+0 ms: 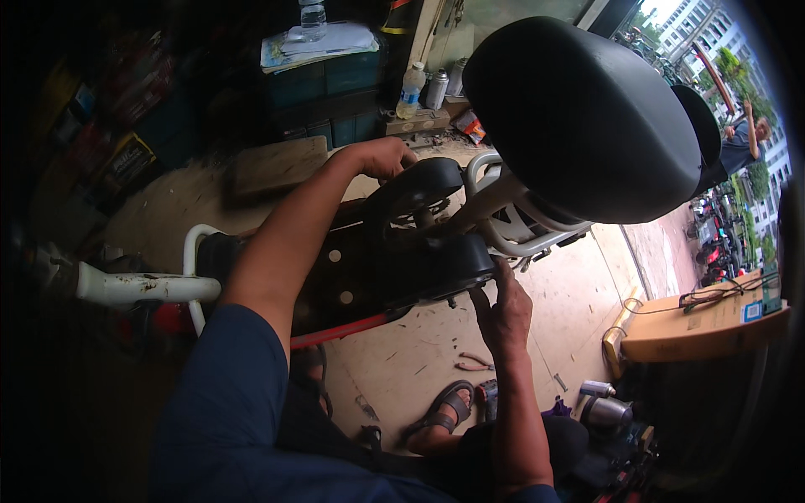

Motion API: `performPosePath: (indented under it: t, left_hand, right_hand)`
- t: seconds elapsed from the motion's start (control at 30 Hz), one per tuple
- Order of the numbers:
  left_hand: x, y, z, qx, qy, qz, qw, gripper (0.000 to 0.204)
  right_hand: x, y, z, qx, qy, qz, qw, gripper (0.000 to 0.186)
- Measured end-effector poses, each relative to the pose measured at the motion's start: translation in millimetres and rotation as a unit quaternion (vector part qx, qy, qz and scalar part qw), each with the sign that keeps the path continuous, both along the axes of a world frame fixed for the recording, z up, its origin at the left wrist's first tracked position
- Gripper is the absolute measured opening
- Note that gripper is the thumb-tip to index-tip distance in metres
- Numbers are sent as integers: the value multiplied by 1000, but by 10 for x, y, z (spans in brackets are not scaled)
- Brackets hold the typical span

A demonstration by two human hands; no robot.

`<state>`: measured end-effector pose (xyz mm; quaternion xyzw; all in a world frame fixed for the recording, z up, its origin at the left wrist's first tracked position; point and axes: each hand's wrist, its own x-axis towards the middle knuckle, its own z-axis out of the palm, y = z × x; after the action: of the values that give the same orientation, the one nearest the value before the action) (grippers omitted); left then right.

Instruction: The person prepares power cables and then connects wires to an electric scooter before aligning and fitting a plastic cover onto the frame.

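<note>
Two hands work on a small scooter lying on a pale, scuffed concrete floor of a cluttered workshop that opens at right onto a street. Dark shelves line the left wall; at the back, teal boxes carry a stack of papers and a clear bottle, and a second bottle stands beside spray cans. A brown carton with a small blue label lies at right, with cables on top. Pliers rest on the floor near a sandalled foot. The black saddle fills the upper centre. The left hand, arm stretched forward, has its fingers curled closed over the black mudguard. The right hand, raised from below, sets its fingers against the edge of the black deck; whether they pinch anything cannot be told. A white bar juts out at left.
</note>
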<state>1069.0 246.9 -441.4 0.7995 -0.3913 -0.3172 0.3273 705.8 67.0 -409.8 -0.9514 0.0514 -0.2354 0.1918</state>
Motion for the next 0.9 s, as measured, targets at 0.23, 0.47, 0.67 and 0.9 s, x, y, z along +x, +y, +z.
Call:
performPosePath:
  t: [0.23, 0.47, 0.67, 0.9]
  left_hand:
    - [177, 15, -298, -53, -53, -42, 996, 46]
    - [-110, 9, -59, -42, 29, -2, 999, 61]
    - [79, 99, -241, 10, -36, -70, 997, 58]
    - [68, 209, -405, -60, -58, -64, 994, 30]
  right_hand:
    - [35, 211, 241, -16, -14, 86, 996, 63]
    - [10, 315, 309, -41, -49, 106, 992, 66]
    - [-44, 251, 263, -13, -18, 77, 997, 58]
    - [-67, 184, 218, -8, -16, 65, 998, 58]
